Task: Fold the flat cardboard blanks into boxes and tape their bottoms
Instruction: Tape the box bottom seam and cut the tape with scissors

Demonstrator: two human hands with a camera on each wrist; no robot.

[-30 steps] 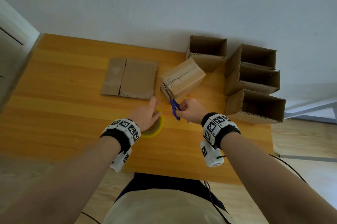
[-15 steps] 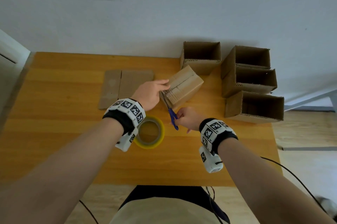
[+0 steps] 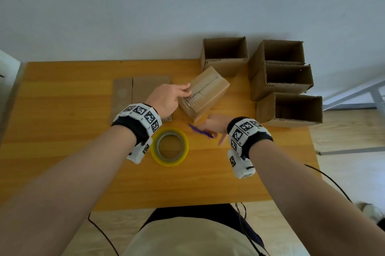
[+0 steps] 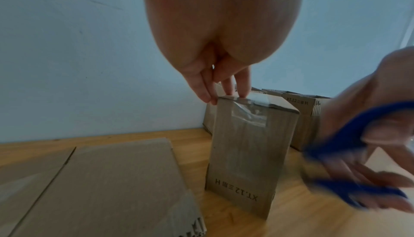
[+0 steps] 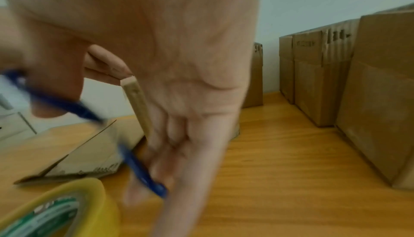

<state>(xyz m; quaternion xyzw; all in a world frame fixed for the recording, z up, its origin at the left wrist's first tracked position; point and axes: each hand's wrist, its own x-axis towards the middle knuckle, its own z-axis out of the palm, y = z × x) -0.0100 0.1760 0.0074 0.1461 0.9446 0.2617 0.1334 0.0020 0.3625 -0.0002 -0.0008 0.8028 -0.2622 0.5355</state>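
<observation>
Head view: a wooden table (image 3: 62, 151) against a wall, with both of the person's hands working at its middle.
Box in hand: the taped box (image 3: 205, 93) stands bottom-up and skewed near the table's centre; clear tape runs along its top seam and down the near side, as the left wrist view shows.
Left hand: the left hand (image 3: 166, 99) rests its straight fingertips (image 4: 224, 90) on the box's upper edge, touching or pressing at the tape end, not curled round anything.
Right hand: the right hand (image 3: 214, 125) is just in front of the box, low over the table, holding the blue scissors (image 3: 201, 130) in its finger loops; the picture is blurred, so how tight that hold is I cannot tell.
Tape: the yellow tape roll (image 3: 169, 147) lies flat near the left wrist, apart from the box.
Done: four finished boxes (image 3: 281, 80) stand open-topped at the far right.
In progress: the fifth box looks sealed; it probably wants only a rub-down of the tape and turning upright.
Left: a flat cardboard blank (image 3: 133, 93) lies beyond the left hand, not yet folded; whether more lie beneath it I cannot tell.
</observation>
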